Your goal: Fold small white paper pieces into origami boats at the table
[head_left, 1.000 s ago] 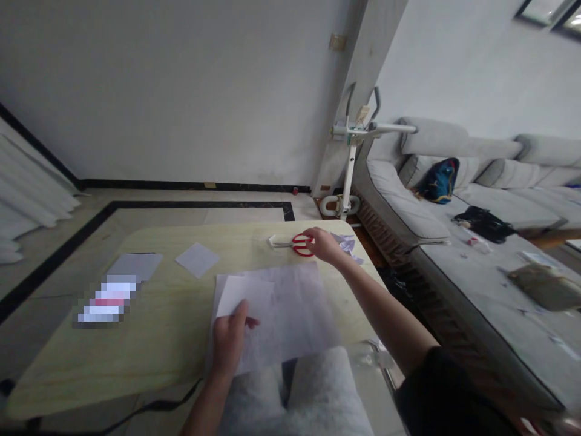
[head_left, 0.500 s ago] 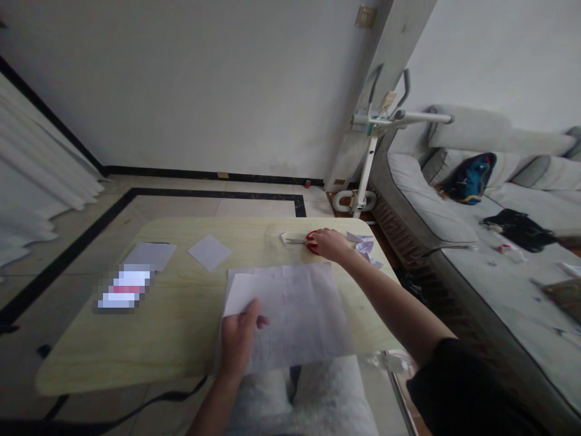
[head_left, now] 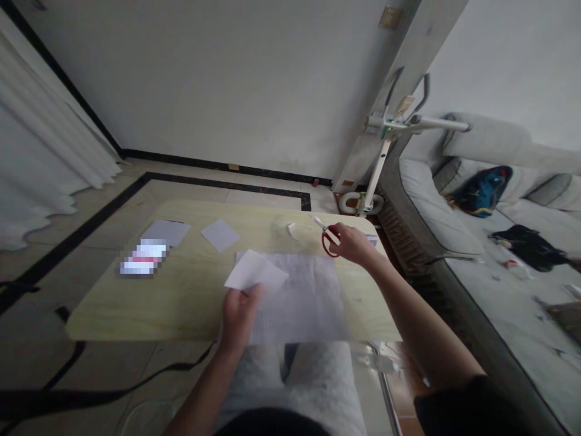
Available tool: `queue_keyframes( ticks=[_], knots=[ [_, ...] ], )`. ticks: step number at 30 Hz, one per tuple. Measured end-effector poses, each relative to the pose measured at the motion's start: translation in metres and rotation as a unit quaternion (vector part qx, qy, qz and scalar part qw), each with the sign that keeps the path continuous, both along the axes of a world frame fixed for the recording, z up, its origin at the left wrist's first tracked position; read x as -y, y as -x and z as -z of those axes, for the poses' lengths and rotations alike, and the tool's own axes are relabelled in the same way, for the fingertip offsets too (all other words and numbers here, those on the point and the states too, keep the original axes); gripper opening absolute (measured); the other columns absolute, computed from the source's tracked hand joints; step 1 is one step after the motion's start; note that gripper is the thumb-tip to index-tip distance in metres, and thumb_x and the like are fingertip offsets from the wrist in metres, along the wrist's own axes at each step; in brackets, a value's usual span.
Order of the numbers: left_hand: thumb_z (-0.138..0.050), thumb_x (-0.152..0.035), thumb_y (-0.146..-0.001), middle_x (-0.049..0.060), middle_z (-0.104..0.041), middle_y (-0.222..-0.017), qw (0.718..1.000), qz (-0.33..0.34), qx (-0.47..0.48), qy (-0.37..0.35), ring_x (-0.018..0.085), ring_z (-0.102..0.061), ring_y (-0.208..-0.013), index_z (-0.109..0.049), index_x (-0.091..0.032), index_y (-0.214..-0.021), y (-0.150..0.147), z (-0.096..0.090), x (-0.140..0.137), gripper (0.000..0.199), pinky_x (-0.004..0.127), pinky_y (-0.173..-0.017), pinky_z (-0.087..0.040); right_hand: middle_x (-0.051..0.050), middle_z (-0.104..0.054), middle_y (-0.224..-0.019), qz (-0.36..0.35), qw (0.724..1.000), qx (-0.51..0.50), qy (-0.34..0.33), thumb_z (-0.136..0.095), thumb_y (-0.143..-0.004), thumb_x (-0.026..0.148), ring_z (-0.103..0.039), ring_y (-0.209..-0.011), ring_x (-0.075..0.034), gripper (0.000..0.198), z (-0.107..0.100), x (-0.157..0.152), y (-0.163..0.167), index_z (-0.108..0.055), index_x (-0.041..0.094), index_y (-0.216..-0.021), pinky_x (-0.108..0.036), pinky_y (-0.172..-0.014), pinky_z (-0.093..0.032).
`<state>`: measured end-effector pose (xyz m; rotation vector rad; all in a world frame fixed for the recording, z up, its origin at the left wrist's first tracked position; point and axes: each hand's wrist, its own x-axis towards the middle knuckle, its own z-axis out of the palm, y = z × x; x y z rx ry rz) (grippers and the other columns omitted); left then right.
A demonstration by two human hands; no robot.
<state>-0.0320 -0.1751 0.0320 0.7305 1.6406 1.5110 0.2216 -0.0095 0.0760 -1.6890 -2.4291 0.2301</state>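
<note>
Taking the large sheet as the clock's centre, the right hand has its fingers closed on the red handles of the scissors at 1 o'clock, blades aimed toward 11, while the left hand at 9 pinches a small white paper between thumb and fingers, over the sheet's 10 o'clock corner. Farther out on the table, a white scrap lies at 12, a square paper at 10, another pale paper beyond it, and a pixelated object near 9.
</note>
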Motion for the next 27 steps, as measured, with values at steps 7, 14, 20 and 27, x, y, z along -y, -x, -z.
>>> queue_keyframes(
  ticks=[7, 14, 20, 27],
  knots=[
    [-0.070, -0.040, -0.067, 0.007, -0.072, -0.083, 0.998, 0.048, 0.022, -0.043, 0.022, -0.067, -0.080, -0.066, -0.015, -0.084, -0.005, -0.019, 0.018, 0.030, 0.028, -0.067, -0.052, -0.005, -0.067, -0.078, 0.066, 0.891, -0.425, 0.142, -0.068, -0.074, 0.042, -0.064, -0.070, -0.020, 0.030, 0.019, 0.122, 0.006, -0.058, 0.020, -0.092, -0.033, -0.064, -0.052],
    [-0.065, -0.040, -0.072, 0.006, -0.072, -0.084, 0.997, 0.051, 0.002, -0.049, 0.019, -0.065, -0.073, -0.066, -0.014, -0.092, -0.016, -0.027, 0.033, 0.033, 0.025, -0.060, -0.051, -0.001, -0.062, -0.073, 0.108, 0.812, -0.513, 0.256, -0.069, -0.074, 0.045, -0.058, -0.064, -0.018, 0.028, 0.040, 0.229, 0.048, -0.058, 0.024, -0.089, -0.031, -0.060, -0.048],
    [-0.068, -0.035, -0.072, 0.003, -0.069, -0.072, 0.996, 0.076, -0.027, -0.050, 0.016, -0.062, -0.064, -0.061, -0.015, -0.075, -0.019, -0.035, 0.045, 0.021, 0.021, -0.050, -0.047, -0.003, -0.060, -0.073, 0.085, 0.791, -0.549, 0.255, -0.062, -0.079, 0.043, -0.056, -0.066, -0.016, 0.023, 0.043, 0.265, 0.065, -0.057, 0.020, -0.082, -0.029, -0.061, -0.047],
    [-0.065, -0.030, -0.076, 0.001, -0.066, -0.067, 0.986, 0.125, -0.078, -0.078, 0.013, -0.059, -0.064, -0.061, -0.016, -0.073, -0.020, -0.028, 0.061, 0.015, 0.019, -0.055, -0.045, -0.002, -0.063, -0.067, 0.204, 0.748, -0.598, 0.204, -0.070, -0.073, 0.039, -0.057, -0.061, -0.015, 0.024, 0.030, 0.263, 0.081, -0.058, 0.019, -0.078, -0.027, -0.058, -0.045]
  ],
)
